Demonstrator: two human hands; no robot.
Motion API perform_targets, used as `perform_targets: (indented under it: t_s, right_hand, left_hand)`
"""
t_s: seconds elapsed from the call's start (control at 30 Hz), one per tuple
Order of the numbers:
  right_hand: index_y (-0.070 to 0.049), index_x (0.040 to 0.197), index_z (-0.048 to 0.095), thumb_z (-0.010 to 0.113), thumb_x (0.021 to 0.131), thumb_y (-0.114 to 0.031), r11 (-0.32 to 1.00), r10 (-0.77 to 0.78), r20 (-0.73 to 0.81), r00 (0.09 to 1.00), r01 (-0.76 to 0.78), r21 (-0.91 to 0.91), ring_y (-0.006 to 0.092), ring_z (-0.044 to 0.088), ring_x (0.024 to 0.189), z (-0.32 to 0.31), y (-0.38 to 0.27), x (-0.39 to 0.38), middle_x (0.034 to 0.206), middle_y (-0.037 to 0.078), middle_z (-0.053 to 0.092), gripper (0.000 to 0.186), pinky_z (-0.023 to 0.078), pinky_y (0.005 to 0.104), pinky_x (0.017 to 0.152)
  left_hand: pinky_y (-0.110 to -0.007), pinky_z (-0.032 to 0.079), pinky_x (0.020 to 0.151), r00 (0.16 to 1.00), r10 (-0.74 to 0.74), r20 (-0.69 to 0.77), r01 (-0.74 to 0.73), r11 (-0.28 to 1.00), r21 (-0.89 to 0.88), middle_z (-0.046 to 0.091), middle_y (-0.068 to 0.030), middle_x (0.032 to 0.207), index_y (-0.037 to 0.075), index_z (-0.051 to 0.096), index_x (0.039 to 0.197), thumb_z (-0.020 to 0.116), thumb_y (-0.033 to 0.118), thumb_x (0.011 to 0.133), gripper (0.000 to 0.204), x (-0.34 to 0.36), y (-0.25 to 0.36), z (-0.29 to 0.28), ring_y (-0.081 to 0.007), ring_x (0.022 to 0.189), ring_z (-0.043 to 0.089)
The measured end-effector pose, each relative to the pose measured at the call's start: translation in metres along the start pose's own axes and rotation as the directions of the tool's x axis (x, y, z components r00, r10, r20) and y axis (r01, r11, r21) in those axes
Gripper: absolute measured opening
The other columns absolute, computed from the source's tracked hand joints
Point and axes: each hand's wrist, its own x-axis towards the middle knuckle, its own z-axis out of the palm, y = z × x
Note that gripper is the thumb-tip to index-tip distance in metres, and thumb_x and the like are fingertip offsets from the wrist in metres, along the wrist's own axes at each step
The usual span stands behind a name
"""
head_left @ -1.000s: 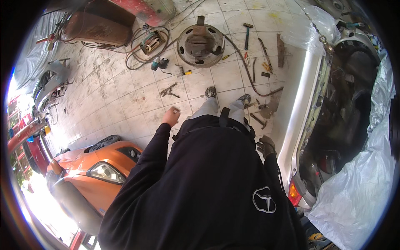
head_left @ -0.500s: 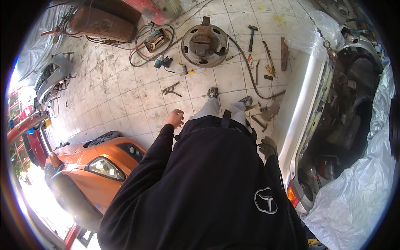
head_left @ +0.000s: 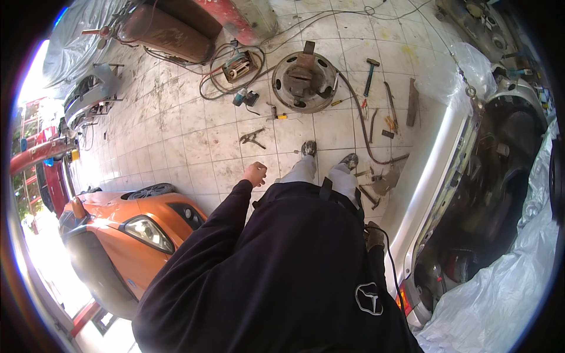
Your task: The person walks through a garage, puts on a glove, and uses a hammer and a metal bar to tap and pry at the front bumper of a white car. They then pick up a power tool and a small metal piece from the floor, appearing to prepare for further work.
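My left hand point(head_left: 255, 174) hangs bare beside my left thigh, its fingers loosely curled and slightly apart, with nothing seen in it. My right hand point(head_left: 374, 235), in a dark glove, is low at my right hip by the pale car body panel point(head_left: 406, 194). A thin black cable point(head_left: 391, 256) comes out at its fingers and loops down along my sleeve; the hand appears closed on it, though the fingers are dark and partly hidden. Locking pliers point(head_left: 253, 138) lie on the tiles ahead of my left hand.
A bench vise point(head_left: 302, 79) stands on a wheel rim point(head_left: 283, 101) ahead. A hammer point(head_left: 370, 76), a cordless drill point(head_left: 245, 97) and a hose point(head_left: 355, 112) lie on the floor. An orange car front point(head_left: 118, 223) is at left, plastic sheeting point(head_left: 500, 294) at right.
The black cable now shows at my right hand, which has drawn lower beside my hip. My left hand has shifted slightly. The floor things sit lower and farther right in view.
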Motion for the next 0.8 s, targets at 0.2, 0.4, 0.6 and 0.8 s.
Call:
perform_targets:
  t_s: [0.2,0.4,0.6,0.8]
  right_hand:
    - [-0.015,0.13,0.062,0.068,0.092,-0.022,0.962,-0.139,0.169,0.976,0.173,-0.211,0.0224,0.07,0.08,-0.028,-0.033,0.02,0.108,0.006,0.07,0.039,0.056,0.0381,0.065]
    - [-0.012,0.132,0.061,0.072,0.092,-0.03,0.978,0.004,0.105,0.995,0.018,-0.21,0.0214,0.07,0.074,-0.039,-0.123,0.073,0.105,0.008,0.07,0.045,0.057,0.0359,0.058]
    - [-0.016,0.115,0.062,0.063,0.099,-0.021,0.991,-0.117,0.331,0.936,0.131,-0.019,0.0161,0.062,0.061,-0.056,-0.197,0.101,0.081,0.0,0.063,0.017,0.05,0.0307,0.049]
    - [-0.012,0.134,0.059,0.072,0.094,-0.024,0.955,-0.101,0.237,0.966,0.161,-0.249,0.021,0.067,0.07,-0.075,-0.217,0.13,0.103,0.005,0.068,0.044,0.056,0.035,0.052]
  left_hand:
    - [-0.035,0.058,0.051,0.993,-0.083,-0.084,0.068,0.983,-0.168,0.073,-0.0141,0.092,0.001,0.065,0.122,0.056,0.018,0.094,0.033,-0.013,-0.009,0.02,-0.0233,0.063,0.073]
    - [-0.036,0.057,0.05,0.99,-0.101,-0.101,0.073,0.965,-0.251,0.072,-0.0151,0.091,0.001,0.064,0.122,0.056,0.018,0.095,0.033,-0.037,-0.02,0.063,-0.023,0.061,0.071]
    - [-0.037,0.056,0.05,0.984,-0.148,-0.098,0.103,0.927,-0.362,0.071,-0.0162,0.093,0.002,0.062,0.122,0.057,0.018,0.095,0.032,-0.06,-0.019,0.114,-0.0243,0.06,0.07]
    - [-0.037,0.056,0.052,0.98,-0.169,-0.107,0.102,0.883,-0.458,0.071,-0.0155,0.094,0.001,0.061,0.123,0.057,0.018,0.096,0.032,-0.067,-0.03,0.155,-0.023,0.062,0.07]
